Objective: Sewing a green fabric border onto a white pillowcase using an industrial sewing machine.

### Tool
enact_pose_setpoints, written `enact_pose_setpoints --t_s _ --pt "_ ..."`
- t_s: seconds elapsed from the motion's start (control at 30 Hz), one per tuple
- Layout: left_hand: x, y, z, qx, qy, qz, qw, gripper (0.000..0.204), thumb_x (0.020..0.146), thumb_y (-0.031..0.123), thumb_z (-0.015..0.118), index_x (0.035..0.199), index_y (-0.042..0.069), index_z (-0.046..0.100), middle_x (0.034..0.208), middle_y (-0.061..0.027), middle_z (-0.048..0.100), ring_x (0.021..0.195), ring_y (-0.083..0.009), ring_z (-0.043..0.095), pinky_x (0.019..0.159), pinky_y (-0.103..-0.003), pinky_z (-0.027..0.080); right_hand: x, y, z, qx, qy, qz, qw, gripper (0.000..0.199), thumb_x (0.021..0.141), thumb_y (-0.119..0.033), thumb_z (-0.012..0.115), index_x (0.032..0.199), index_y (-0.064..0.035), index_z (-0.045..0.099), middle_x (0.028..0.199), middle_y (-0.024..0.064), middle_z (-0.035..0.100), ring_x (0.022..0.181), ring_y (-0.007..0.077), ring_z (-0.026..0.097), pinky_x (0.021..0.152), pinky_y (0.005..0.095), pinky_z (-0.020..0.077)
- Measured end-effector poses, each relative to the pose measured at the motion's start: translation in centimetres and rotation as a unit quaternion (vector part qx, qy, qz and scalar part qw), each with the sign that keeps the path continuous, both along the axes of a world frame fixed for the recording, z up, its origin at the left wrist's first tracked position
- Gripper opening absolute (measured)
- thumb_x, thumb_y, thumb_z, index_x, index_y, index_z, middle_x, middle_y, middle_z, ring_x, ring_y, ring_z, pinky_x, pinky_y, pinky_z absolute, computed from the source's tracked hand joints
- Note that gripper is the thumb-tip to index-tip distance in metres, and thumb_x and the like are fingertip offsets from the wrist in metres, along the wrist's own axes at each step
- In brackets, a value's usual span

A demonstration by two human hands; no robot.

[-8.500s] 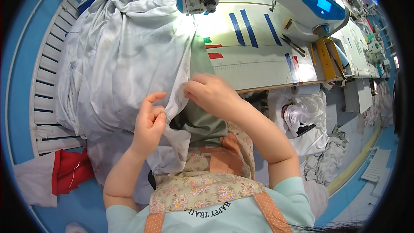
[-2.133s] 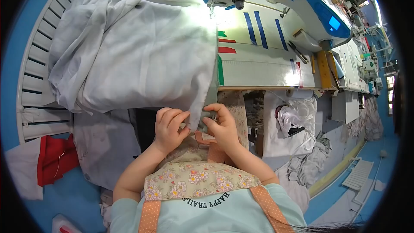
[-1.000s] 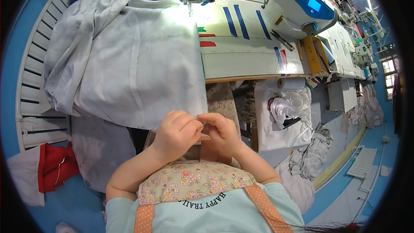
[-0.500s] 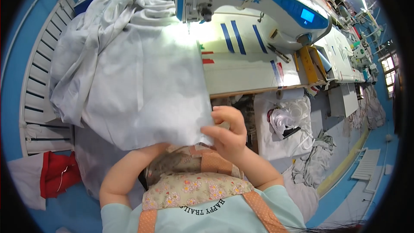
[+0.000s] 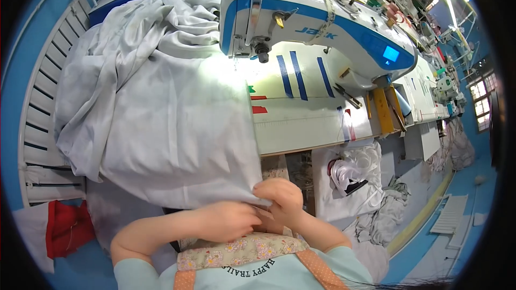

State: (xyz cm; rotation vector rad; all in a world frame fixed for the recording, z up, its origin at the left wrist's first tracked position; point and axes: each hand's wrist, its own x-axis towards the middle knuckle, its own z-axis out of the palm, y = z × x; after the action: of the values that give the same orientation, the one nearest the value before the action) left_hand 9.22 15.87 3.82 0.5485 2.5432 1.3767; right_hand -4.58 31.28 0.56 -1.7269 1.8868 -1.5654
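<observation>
A large pale grey-white cloth [image 5: 177,129] hangs over the near edge of a sewing table, its far part under the lit needle area of a white and blue sewing machine [image 5: 317,32]. My right hand [image 5: 282,197] is closed on the cloth's near right corner, thumb and fingers pinched together. Just left of it, my left hand [image 5: 228,220] lies along the lower hem, its curled fingers pointing at the right hand. What those left fingertips hold is hidden. In front of my body is a flowered apron [image 5: 236,249] with orange straps.
Blue and red tape strips [image 5: 285,77] mark the table right of the needle. Tweezer-like tools [image 5: 348,96] lie beside a yellow box [image 5: 382,110]. Below right sits a white bundle with ribbons [image 5: 349,177]. A white slatted rail [image 5: 40,113] and a red-and-white cloth [image 5: 70,228] are at left.
My left hand has come out from beneath the cloth and moved right, beside the right hand. The right fingers have closed on the corner. The view has tilted, showing more of the machine.
</observation>
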Motion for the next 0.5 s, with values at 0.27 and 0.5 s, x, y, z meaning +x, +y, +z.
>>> enact_pose_setpoints --t_s 0.27,0.5 --pt "2.9 -6.5 -4.8 -0.164 0.011 0.262 0.951 0.025 0.086 0.015 0.061 0.106 0.004 0.067 0.104 -0.0129 0.066 0.097 -0.026 0.064 0.086 -0.035 0.051 -0.1 -0.5 -0.4 0.056 -0.1 0.026 0.993 0.029 0.064 0.01 0.061 0.088 -0.003 0.071 0.089 0.0108 0.072 0.088 0.0276 0.071 0.075 0.0351 0.0559" --pt "8.7 -3.9 2.0 0.145 -0.3 0.216 0.918 0.026 0.087 0.016 0.061 0.109 0.003 0.068 0.108 -0.0136 0.066 0.099 -0.0247 0.064 0.087 -0.034 0.052 -0.6 -0.9 -4.4 0.094 -0.087 0.044 0.991 0.038 0.062 0.012 0.055 0.091 -0.0068 0.07 0.093 0.011 0.072 0.091 0.0273 0.07 0.076 0.037 0.0551"
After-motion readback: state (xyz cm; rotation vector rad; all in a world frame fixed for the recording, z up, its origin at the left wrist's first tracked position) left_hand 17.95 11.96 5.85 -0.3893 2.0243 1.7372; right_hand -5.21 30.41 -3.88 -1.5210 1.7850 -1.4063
